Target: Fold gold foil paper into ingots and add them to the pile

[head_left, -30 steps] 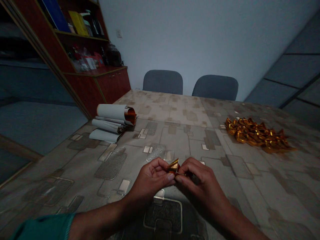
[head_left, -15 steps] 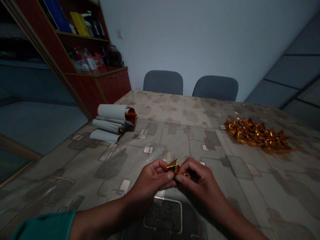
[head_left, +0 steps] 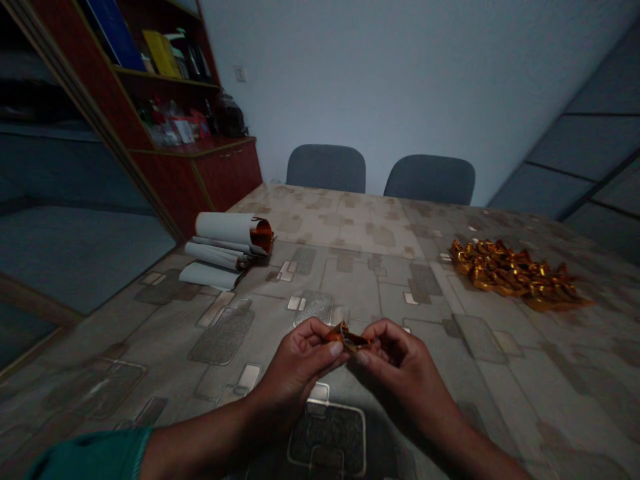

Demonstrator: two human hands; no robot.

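Between my two hands, above the near part of the table, is a small piece of folded gold foil paper (head_left: pixel 351 339) with a dull grey inner side showing. My left hand (head_left: pixel 306 355) pinches its left end between thumb and fingers. Thumb and curled fingers of my right hand (head_left: pixel 400 355) hold the right end. Over to the right lies a heap of gold folded paper ingots (head_left: pixel 515 272), several in close rows. A curled stack of gold foil sheets (head_left: pixel 225 225), pale backs outward, rests on the left of the table.
A patterned cloth covers the table (head_left: pixel 350 273). Behind its far edge stand two grey chairs (head_left: pixel 326 168) (head_left: pixel 430 179) against a pale wall. At the back left, a red-brown cabinet (head_left: pixel 227 170) carries bags, a dark jar and other items.
The foil paper has turned and spread between my hands, so its grey inside now shows. My right hand's fingers have shifted slightly to the right.
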